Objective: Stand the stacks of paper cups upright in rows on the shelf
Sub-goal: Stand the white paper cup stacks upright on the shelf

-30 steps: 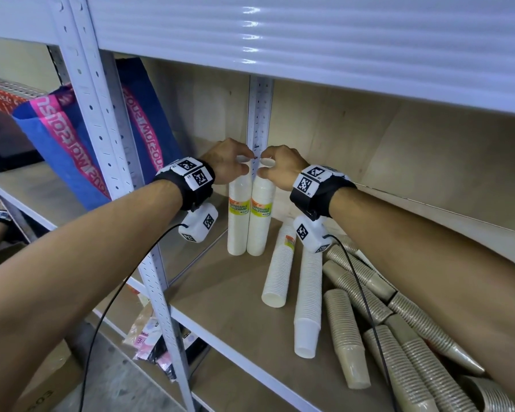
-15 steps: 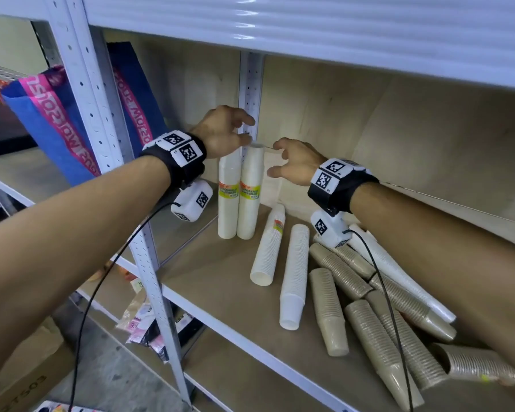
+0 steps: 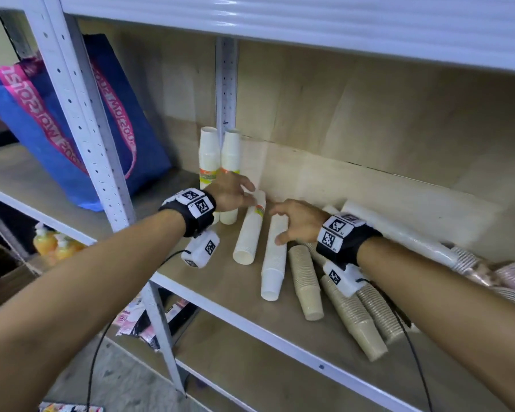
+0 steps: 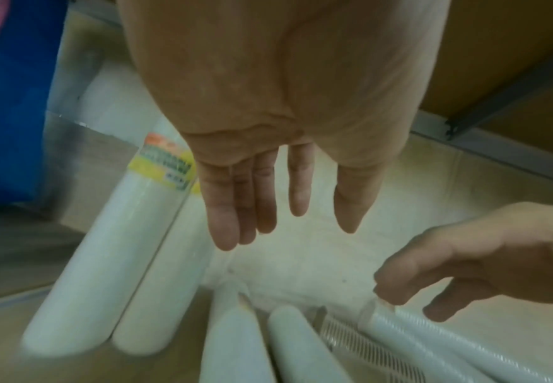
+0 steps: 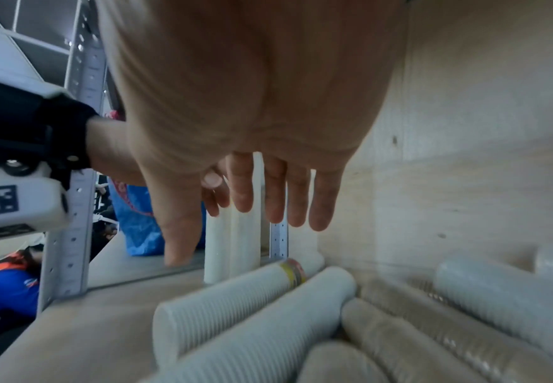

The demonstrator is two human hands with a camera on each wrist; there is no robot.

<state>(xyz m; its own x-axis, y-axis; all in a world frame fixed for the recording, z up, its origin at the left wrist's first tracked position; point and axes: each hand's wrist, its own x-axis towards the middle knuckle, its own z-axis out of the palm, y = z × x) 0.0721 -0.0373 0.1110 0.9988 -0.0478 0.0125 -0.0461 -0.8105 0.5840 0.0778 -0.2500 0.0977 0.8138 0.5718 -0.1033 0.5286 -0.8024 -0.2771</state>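
Two white cup stacks [image 3: 219, 156] stand upright side by side at the back left of the shelf [image 3: 280, 334], by the rear post. Two more white stacks lie on the board: one with a coloured label [image 3: 249, 230] and one plain [image 3: 274, 257]. My left hand [image 3: 235, 193] hovers open over the far end of the labelled stack, fingers straight [image 4: 252, 204]. My right hand [image 3: 295, 223] hangs open just above the plain lying stack, fingers spread [image 5: 268, 197]. Neither hand holds anything.
Several tan cup stacks [image 3: 306, 283] lie in a heap at the right, with a long wrapped white stack [image 3: 399, 233] behind them and pinkish ones [image 3: 512, 281] at the far right. A blue and pink bag [image 3: 81, 126] stands beyond the front upright [image 3: 92, 123].
Both hands have let go of the tops of the two upright stacks and dropped down and right to the stacks lying on the board. The upright pair stays standing.
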